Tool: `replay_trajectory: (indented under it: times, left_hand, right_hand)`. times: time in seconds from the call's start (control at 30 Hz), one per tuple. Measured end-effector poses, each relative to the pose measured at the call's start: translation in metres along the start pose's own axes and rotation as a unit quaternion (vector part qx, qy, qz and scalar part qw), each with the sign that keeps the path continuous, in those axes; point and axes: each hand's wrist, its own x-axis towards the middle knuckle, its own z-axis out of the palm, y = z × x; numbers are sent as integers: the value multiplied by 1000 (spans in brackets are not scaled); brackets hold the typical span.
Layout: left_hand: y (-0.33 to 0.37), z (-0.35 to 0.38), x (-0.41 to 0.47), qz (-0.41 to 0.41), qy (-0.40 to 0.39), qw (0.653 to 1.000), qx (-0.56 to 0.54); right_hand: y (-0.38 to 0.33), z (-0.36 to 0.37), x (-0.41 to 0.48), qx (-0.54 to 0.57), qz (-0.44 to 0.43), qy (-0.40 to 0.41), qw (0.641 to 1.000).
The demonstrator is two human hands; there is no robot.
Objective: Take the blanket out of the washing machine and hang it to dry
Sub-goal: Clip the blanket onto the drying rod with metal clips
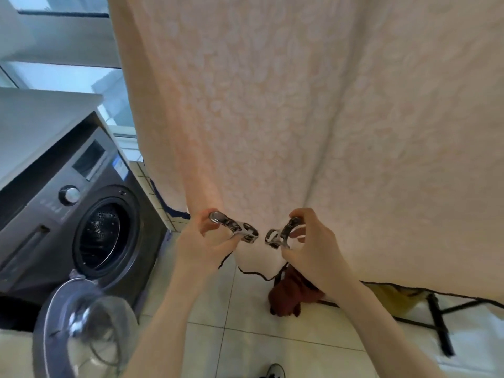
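Laundry corner: washing machine (81,203) door open, drum looks empty. Blanket (272,105) already hangs in front. Left hand (201,241) fingers pinch left clip (235,227); right hand (311,241) fingers pinch right clip (281,236). Likely the pinning step. Next: squeeze both clips open and bite them onto the blanket's edge.

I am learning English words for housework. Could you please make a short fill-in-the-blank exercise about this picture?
1. The door of the washing machine stands ____.
2. The blanket hangs to the ____ of the washing machine.
3. The left hand pinches one metal clip and the right hand pinches a second clip, which makes ____ clips in all.

Missing words: open; right; two.
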Motion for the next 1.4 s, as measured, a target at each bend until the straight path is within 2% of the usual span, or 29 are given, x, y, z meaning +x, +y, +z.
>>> replay_trajectory:
  times: [0.13,0.37,0.5,0.77,0.93,1.07,1.2,1.4]
  left_hand:
    - [38,4,20,43,44,998,-13]
    - [99,-21,77,168,64,984,-14]
    - [132,-42,110,234,70,970,11]
    - [198,-82,162,333,110,934,63]
    - [244,-106,179,387,142,908,70]
    - [272,-119,190,424,142,893,60]
    - [291,-127,196,465,136,871,83]
    - [307,-143,209,499,136,849,112]
  right_hand:
    - [-5,-39,24,-26,-28,26,999]
    - [-49,-92,69,-133,-153,103,974]
    - [-88,-120,100,-181,-211,152,949]
    - [-161,-167,158,-276,-289,168,901]
    - [-205,-190,190,-350,-336,223,846]
    - [-228,-201,219,-399,-344,219,821]
    - [-245,-196,236,-397,-333,211,829]
    - [-250,-189,243,-424,-321,213,820]
